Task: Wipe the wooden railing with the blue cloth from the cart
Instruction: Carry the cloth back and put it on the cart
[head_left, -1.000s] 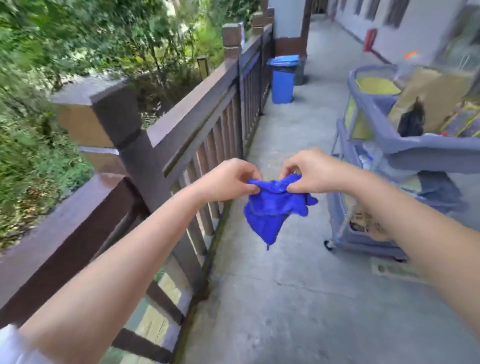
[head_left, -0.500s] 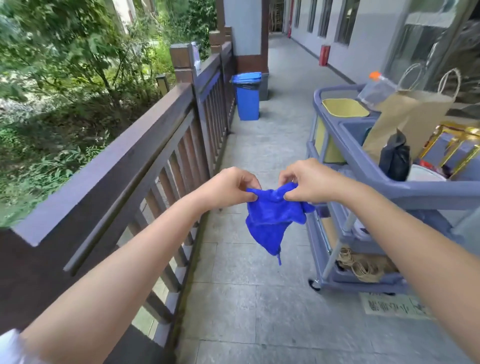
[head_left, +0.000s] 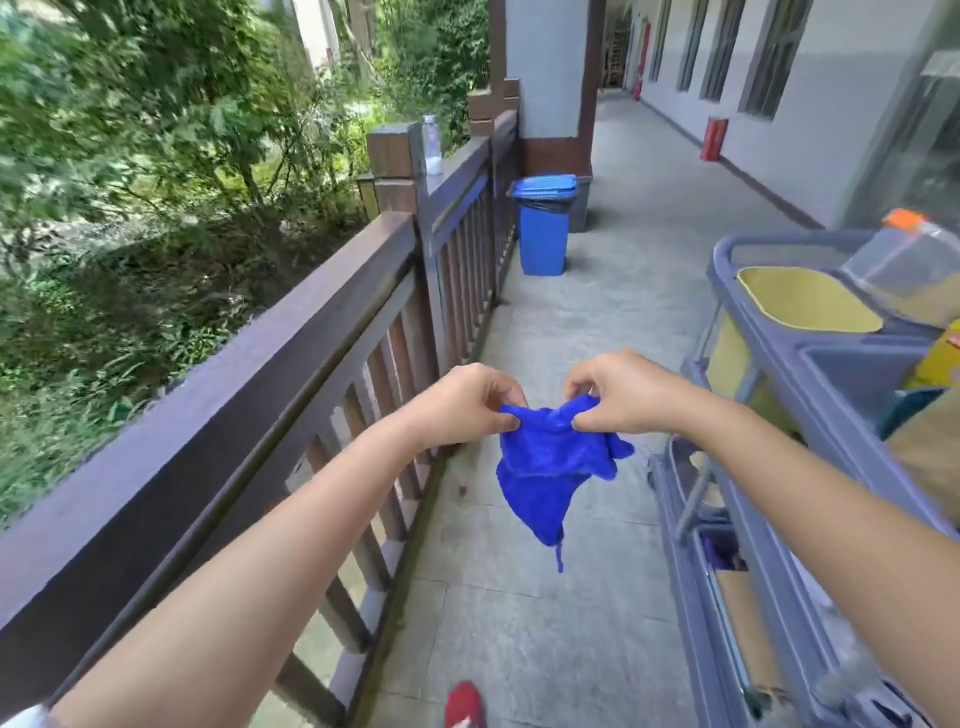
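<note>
A bright blue cloth (head_left: 545, 462) hangs bunched in the air over the walkway, held at its top edge by both hands. My left hand (head_left: 467, 402) pinches its left corner and my right hand (head_left: 615, 392) pinches its right corner, a short gap between them. The dark brown wooden railing (head_left: 291, 358) runs along the left side, from the near left corner to a square post (head_left: 397, 171) and beyond. The hands are to the right of the railing and apart from it. The grey-blue cart (head_left: 810, 364) stands on the right.
A blue bin (head_left: 543, 228) stands by the railing further down the grey tiled walkway (head_left: 571, 623). A clear bottle (head_left: 432, 145) sits on the rail next to the post. The cart carries a yellow tub (head_left: 805, 299) and a plastic bottle (head_left: 904, 249). A red shoe tip (head_left: 465, 704) shows at the bottom.
The view has tilted up and swung along the walkway, so the railing now shows further ahead. Both hands keep hold of the blue cloth, slightly closer to each other.
</note>
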